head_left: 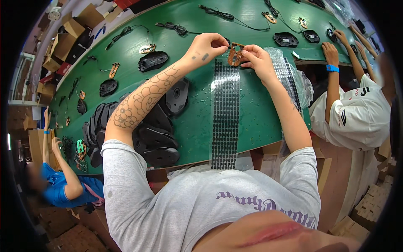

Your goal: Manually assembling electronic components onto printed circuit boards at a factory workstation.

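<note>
A small brown circuit board (236, 56) is held up over the far end of a clear sheet of black oval stickers (225, 113). My right hand (259, 63) grips the board's right edge between thumb and fingers. At the board's upper left, my left hand (206, 48) is closed in a pinch; what lies between its fingertips is too small to make out. Something dark shows just behind those fingertips. Black mouse shells (157, 138) lie piled beneath and beside my left forearm.
On the green table (193, 101) lie black mouse bases (153, 61), coiled cables (174, 28) and more boards. A plastic-wrapped sticker sheet (279, 63) lies by my right forearm. People work at both sides, one in a white shirt (357, 113), one in blue (56, 187). Cardboard boxes (63, 46) stand beyond.
</note>
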Demonstrator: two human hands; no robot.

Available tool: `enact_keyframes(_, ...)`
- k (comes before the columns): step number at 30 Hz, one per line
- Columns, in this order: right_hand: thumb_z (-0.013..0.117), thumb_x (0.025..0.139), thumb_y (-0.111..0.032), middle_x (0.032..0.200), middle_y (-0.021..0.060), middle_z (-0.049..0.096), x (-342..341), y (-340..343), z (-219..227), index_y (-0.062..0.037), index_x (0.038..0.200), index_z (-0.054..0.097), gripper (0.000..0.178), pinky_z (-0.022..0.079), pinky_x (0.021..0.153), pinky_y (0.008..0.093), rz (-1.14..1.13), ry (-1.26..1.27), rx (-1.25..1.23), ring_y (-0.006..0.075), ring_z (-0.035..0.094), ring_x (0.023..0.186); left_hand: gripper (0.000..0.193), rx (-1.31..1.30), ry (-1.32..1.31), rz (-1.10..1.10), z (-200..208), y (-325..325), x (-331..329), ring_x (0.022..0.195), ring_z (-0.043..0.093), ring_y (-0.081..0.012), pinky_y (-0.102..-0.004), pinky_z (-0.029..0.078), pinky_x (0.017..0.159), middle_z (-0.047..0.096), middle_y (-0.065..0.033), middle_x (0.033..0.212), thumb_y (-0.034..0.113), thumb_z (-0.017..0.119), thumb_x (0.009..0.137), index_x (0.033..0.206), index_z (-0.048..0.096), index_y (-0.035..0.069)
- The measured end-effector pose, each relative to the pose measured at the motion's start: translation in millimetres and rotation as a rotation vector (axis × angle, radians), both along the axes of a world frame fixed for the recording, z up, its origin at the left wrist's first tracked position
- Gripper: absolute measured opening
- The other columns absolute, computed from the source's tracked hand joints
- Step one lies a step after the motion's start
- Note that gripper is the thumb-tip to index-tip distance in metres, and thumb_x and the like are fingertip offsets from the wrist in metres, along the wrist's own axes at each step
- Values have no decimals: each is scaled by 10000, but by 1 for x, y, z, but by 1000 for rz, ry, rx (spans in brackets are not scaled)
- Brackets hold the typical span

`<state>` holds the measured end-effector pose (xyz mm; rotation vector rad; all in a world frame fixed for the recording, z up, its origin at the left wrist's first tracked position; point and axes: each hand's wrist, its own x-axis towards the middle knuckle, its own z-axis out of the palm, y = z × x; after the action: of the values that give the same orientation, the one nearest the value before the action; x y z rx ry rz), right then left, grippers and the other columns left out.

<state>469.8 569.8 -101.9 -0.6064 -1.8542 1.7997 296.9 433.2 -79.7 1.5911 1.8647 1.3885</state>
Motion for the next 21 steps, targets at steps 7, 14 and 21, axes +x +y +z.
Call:
enact_keyframes(7,583,942,-117,939,107,674,0,0,0,24,1099,585,211,545,673,243,-4,15,70,148,642,788,104,-79,50,7,3,5,3,673,545,-61,-209,445,554,652,2,776,109,669,853,910,676,22)
enact_keyframes(14,576,947,-116,937,106,673,-1,1,-1,24,1100,583,207,545,667,243,2,15,74,145,639,780,122,-110,-9,17,11,3,1,681,586,-100,-232,484,626,669,-24,773,107,660,822,885,694,8)
enact_keyframes(21,567,951,-112,933,108,672,-1,-3,2,22,1100,581,201,547,669,246,2,13,75,147,640,783,106,-88,-107,19,10,2,3,671,585,-95,-226,490,624,669,-25,760,95,674,814,865,699,5)
